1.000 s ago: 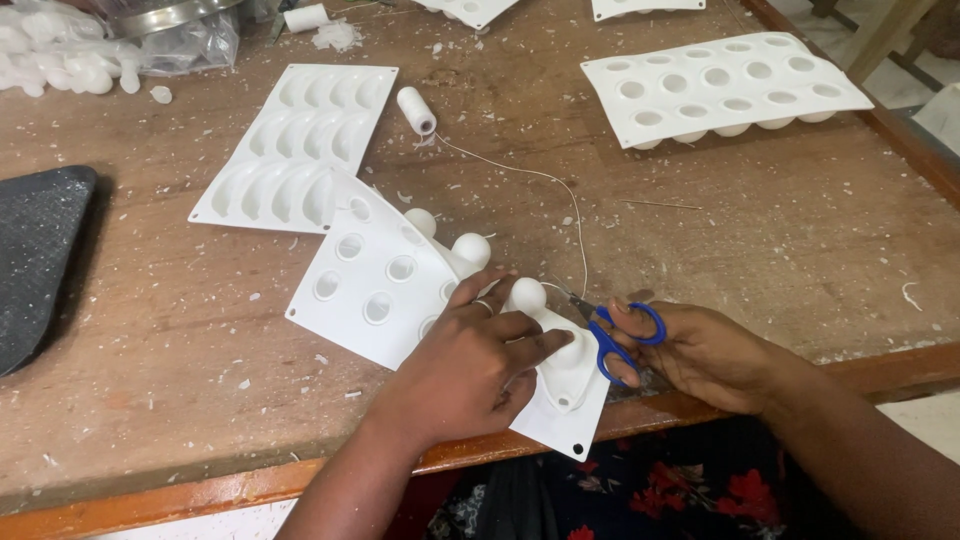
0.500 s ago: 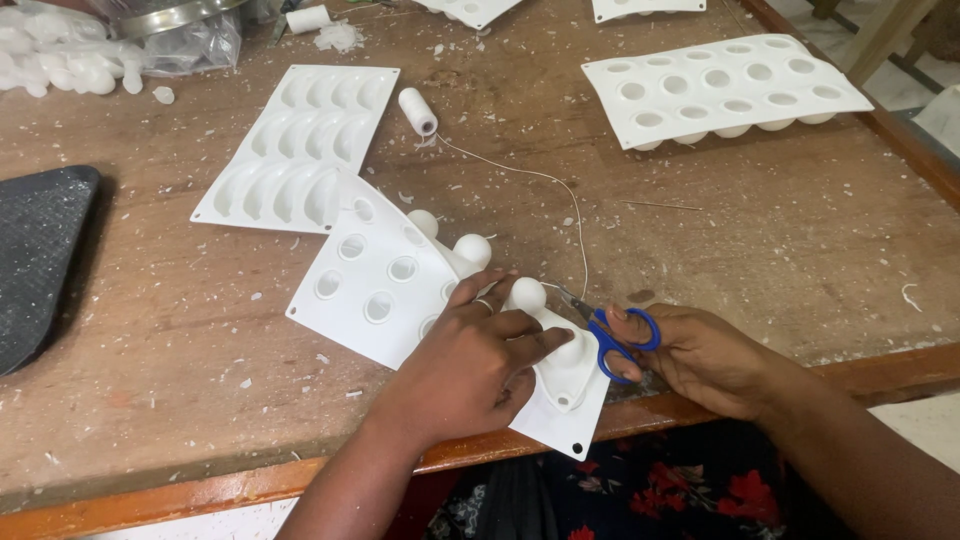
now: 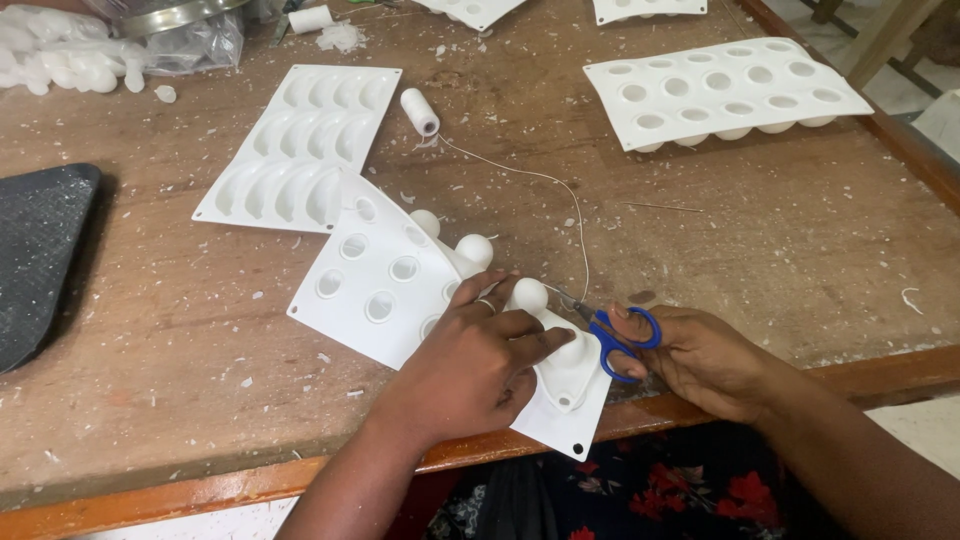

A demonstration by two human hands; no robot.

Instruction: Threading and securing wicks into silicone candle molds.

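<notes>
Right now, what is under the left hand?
The left hand presses on a white mould sheet with round cavities; the cavities beneath the palm are covered.
</notes>
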